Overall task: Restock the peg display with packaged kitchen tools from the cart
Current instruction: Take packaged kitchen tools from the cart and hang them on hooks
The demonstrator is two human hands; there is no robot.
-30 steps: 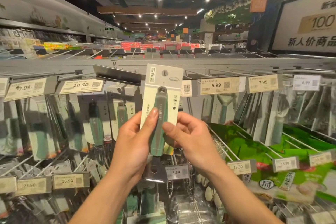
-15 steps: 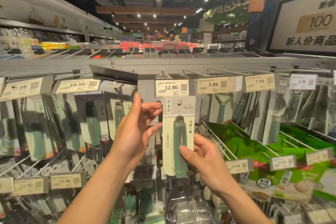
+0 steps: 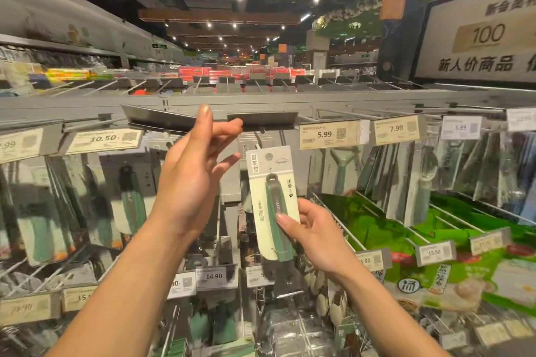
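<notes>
A packaged kitchen tool (image 3: 262, 182), a cream card with a green-handled tool on it, hangs upright in front of the peg display, its top just below a flipped-up grey price-tag holder (image 3: 264, 120). My right hand (image 3: 316, 235) pinches the package's lower part, thumb on the green handle and fingers behind the card. My left hand (image 3: 188, 180) is raised to the left of it. Its fingers are stretched out, and the fingertips touch the left end of the lifted tag holder. The peg under the holder is mostly hidden by the card.
Pegs to the left carry green-handled tools (image 3: 127, 197) under a 10.50 tag (image 3: 101, 139). To the right hang peelers (image 3: 342, 171) under a 5.99 tag (image 3: 327, 135). Green bags (image 3: 377, 226) lie lower right. A lower peg row has a 14.90 tag (image 3: 216, 277).
My left hand let go of the package and rose to the 12.90 tag holder, which now tilts up. My right hand brought the package right and down, below that holder.
</notes>
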